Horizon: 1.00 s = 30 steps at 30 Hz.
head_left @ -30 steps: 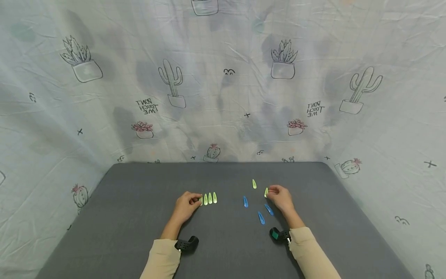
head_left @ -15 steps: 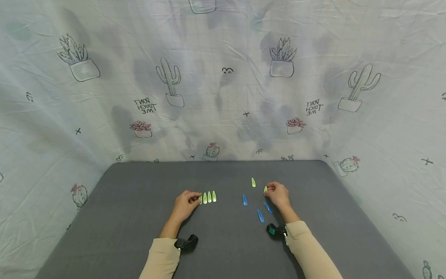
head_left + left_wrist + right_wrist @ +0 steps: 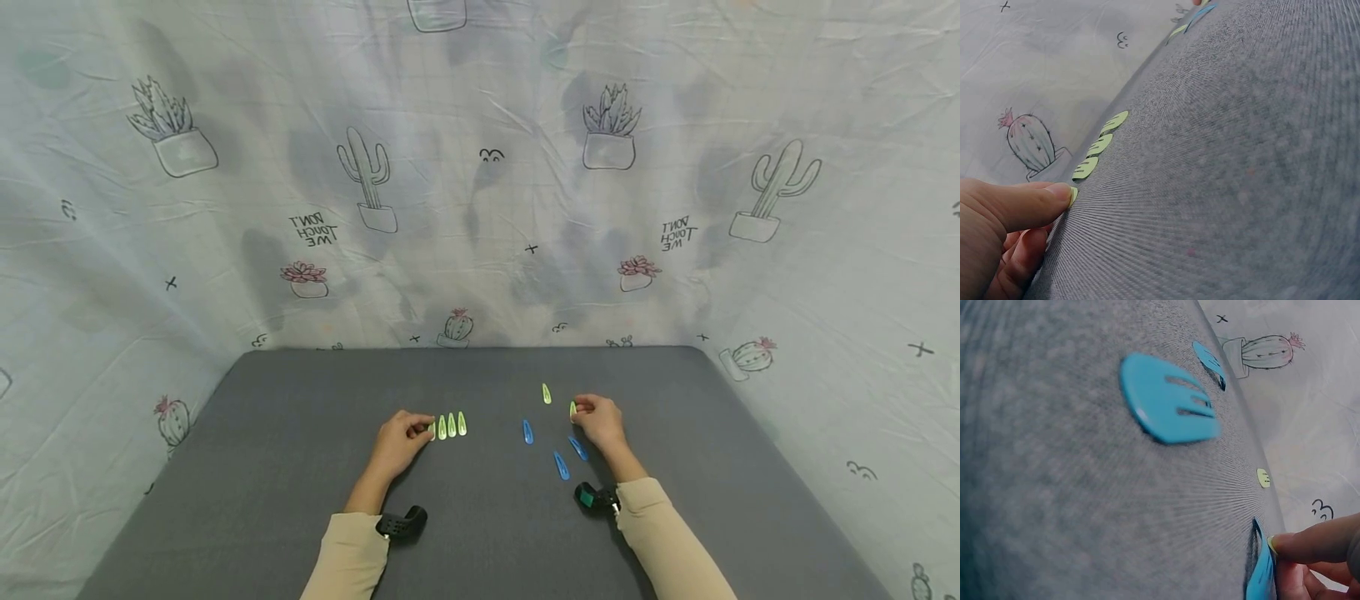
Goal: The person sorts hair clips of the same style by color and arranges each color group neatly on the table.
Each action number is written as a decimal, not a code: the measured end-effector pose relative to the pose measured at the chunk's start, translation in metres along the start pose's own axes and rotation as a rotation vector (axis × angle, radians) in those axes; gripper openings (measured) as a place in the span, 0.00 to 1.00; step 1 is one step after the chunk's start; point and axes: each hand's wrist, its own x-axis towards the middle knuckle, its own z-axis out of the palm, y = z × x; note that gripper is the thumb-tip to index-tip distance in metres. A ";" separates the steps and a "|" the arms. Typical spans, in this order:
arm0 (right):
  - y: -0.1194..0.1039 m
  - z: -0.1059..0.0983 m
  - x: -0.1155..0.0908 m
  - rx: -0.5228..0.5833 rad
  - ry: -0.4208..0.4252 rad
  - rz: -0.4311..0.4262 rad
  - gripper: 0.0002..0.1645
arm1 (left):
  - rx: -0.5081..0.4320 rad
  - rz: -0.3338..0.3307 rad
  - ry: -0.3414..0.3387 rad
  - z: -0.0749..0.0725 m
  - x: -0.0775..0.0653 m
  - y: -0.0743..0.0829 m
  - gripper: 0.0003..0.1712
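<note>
The lining-up of clips looks roughly half done, to judge by how they lie; on the dark grey, fabric-textured desk (image 3: 480,533), three yellow-green teardrop snap clips (image 3: 452,425), glossy and seemingly coated metal, lie side by side in a neat row near 3 o'clock from the left hand (image 3: 400,438); a matching end clip (image 3: 432,432) sits just beside them, pinched in that hand's grip between thumb and finger; outside the row, the right hand (image 3: 602,422) has a held green clip (image 3: 573,412) pinched the same way; a lone green clip (image 3: 547,393) lies at 10 o'clock from it; of three glossy blue teardrop clips, the far blue clip (image 3: 528,432) lies near 9 o'clock, the close blue clip (image 3: 577,448) and the low blue clip (image 3: 562,465) between 7 and 8; these five appear to be what is left, none being in line; the left forearm enters from 7 o'clock and the right from 5, both hands low at the desk, fingertips angled inward; whether the held green clip touches the desk I cannot tell.
</note>
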 end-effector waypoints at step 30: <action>-0.014 -0.005 -0.011 0.351 -0.099 0.066 0.21 | -0.017 -0.009 -0.021 -0.003 0.001 0.002 0.12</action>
